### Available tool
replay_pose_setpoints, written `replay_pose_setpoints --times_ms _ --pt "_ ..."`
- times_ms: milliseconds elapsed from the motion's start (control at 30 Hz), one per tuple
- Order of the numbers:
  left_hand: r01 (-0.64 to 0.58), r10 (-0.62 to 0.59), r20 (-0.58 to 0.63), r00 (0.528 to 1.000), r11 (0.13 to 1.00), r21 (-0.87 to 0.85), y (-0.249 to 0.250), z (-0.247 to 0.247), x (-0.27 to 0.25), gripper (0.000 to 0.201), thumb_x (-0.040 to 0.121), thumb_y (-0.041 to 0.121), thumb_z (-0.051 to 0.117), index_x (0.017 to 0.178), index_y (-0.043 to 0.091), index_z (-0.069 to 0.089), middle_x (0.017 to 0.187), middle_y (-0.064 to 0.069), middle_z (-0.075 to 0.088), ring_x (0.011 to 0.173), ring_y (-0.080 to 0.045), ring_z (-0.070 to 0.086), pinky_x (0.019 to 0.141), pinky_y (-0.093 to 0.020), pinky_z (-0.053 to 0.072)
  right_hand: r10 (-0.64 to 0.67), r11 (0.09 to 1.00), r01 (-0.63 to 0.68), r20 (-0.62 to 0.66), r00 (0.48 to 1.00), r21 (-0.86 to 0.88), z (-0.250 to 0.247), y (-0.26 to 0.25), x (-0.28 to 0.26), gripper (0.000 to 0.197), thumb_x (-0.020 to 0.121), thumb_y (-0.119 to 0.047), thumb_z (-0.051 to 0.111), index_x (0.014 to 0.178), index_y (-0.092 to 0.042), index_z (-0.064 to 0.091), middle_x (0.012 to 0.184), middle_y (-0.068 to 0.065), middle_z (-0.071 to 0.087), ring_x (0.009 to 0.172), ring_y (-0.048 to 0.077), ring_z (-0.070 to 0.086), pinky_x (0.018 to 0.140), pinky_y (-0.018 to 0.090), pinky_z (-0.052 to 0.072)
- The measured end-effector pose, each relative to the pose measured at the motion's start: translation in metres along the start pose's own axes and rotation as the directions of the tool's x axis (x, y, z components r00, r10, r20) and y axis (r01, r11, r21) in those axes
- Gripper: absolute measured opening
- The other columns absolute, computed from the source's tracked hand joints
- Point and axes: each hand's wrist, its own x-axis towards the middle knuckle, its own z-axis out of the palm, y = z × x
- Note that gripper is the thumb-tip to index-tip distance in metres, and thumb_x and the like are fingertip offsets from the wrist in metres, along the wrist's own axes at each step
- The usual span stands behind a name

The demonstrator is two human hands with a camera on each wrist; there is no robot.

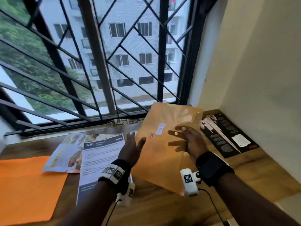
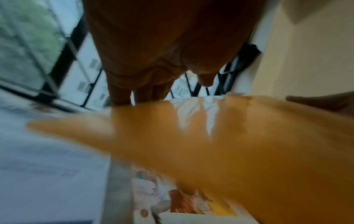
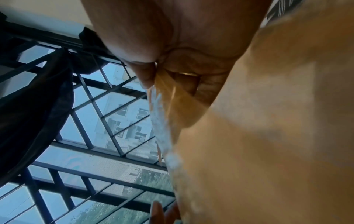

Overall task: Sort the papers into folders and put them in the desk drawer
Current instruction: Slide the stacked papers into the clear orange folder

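A translucent amber folder [image 1: 164,144] is held tilted above the wooden desk [image 1: 154,207], at about two o'clock from the papers. It is pinched by the right hand [image 1: 189,141]: the thumb lies on top, and the fingers show through the plastic from beneath. The left hand [image 1: 132,149] is held flat with straight fingers along the folder's nine-o'clock edge and nothing is gripped by it. A printed letter [image 1: 99,160] and a colour leaflet [image 1: 68,154] lie overlapped on the desk, with an orange folder [image 1: 27,190] at their eight o'clock. A black leaflet [image 1: 228,136] lies at three o'clock, near the wall.

The amber folder is judged slick and floppy; held at one side only, it could sag or slip. No drawer is seen. The loose sheets could be brushed off the desk by the left wrist.
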Motion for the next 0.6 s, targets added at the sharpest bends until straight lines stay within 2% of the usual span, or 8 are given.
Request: replay_pose_setpoints --times_ms 67,100,167,200,367,433,533,600 --pt "0.058 -0.058 0.006 0.998 0.979 -0.197 -0.026 -0.014 -0.005 0.060 0.101 0.050 0.043 0.147 0.013 0.039 0.148 -0.016 0.049 0.130 -0.033 0.052 0.101 -0.045 0.046 0.024 0.999 -0.023 0.043 0.999 -0.031 0.018 0.004 0.001 0.026 0.104 -0.028 0.040 0.109 -0.007 0.055 0.109 0.014 0.073 0.083 0.043 0.069 0.053 0.032 0.050" --pt "0.078 -0.092 -0.036 0.995 0.956 -0.281 -0.043 -0.027 -0.015 0.049 0.102 0.045 0.045 0.139 0.014 0.048 0.134 -0.015 0.060 0.115 -0.033 0.062 0.089 -0.048 0.052 0.044 0.998 -0.041 0.066 0.997 -0.047 0.036 0.010 0.003 0.024 0.104 -0.028 0.041 0.107 -0.008 0.055 0.108 0.014 0.073 0.083 0.042 0.069 0.055 0.033 0.051" --pt "0.098 -0.138 -0.076 0.988 0.916 -0.389 -0.061 -0.040 -0.032 0.029 0.103 0.036 0.046 0.119 0.016 0.060 0.108 -0.012 0.068 0.088 -0.028 0.067 0.069 -0.044 0.056 0.072 0.995 -0.068 0.067 0.995 -0.071 0.055 0.019 0.005 0.021 0.103 -0.028 0.042 0.101 -0.011 0.053 0.104 0.015 0.074 0.081 0.039 0.070 0.059 0.035 0.051" --pt "0.112 -0.162 -0.082 0.983 0.898 -0.426 -0.070 -0.046 -0.040 0.026 0.104 0.033 0.046 0.114 0.015 0.063 0.102 -0.011 0.067 0.083 -0.025 0.065 0.065 -0.041 0.055 0.087 0.993 -0.081 0.073 0.994 -0.084 0.066 0.025 0.007 0.019 0.104 -0.028 0.042 0.099 -0.012 0.051 0.103 0.016 0.074 0.080 0.039 0.070 0.060 0.036 0.052" --pt "0.197 -0.359 -0.144 0.922 0.757 -0.623 -0.133 -0.090 -0.088 0.018 0.102 0.016 0.050 0.096 0.024 0.065 0.091 -0.006 0.064 0.074 -0.019 0.058 0.061 -0.032 0.045 0.224 0.961 -0.182 0.205 0.953 -0.207 0.152 0.062 0.013 0.010 0.103 -0.022 0.039 0.101 -0.013 0.042 0.095 0.023 0.072 0.071 0.037 0.067 0.056 0.036 0.051" --pt "0.204 -0.404 -0.204 0.892 0.760 -0.617 -0.160 -0.106 -0.108 0.017 0.099 0.013 0.054 0.100 0.023 0.068 0.094 -0.006 0.068 0.077 -0.021 0.060 0.064 -0.035 0.047 0.247 0.953 -0.188 0.250 0.936 -0.238 0.186 0.074 0.013 0.011 0.102 -0.021 0.038 0.103 -0.011 0.042 0.092 0.023 0.067 0.066 0.035 0.064 0.055 0.037 0.050" --pt "0.225 -0.476 -0.311 0.822 0.775 -0.591 -0.206 -0.134 -0.140 0.021 0.097 0.016 0.060 0.116 0.014 0.068 0.111 -0.011 0.070 0.096 -0.027 0.065 0.077 -0.044 0.054 0.280 0.941 -0.191 0.325 0.904 -0.278 0.241 0.091 0.008 0.017 0.101 -0.022 0.039 0.109 -0.007 0.041 0.090 0.021 0.058 0.062 0.032 0.059 0.052 0.037 0.049" --pt "0.260 -0.550 -0.339 0.763 0.742 -0.618 -0.232 -0.149 -0.161 0.027 0.098 0.019 0.059 0.123 0.011 0.066 0.116 -0.009 0.068 0.099 -0.025 0.064 0.074 -0.041 0.056 0.294 0.933 -0.177 0.383 0.876 -0.312 0.272 0.102 0.003 0.016 0.099 -0.015 0.041 0.113 -0.007 0.041 0.089 0.020 0.056 0.061 0.031 0.057 0.049 0.035 0.047"
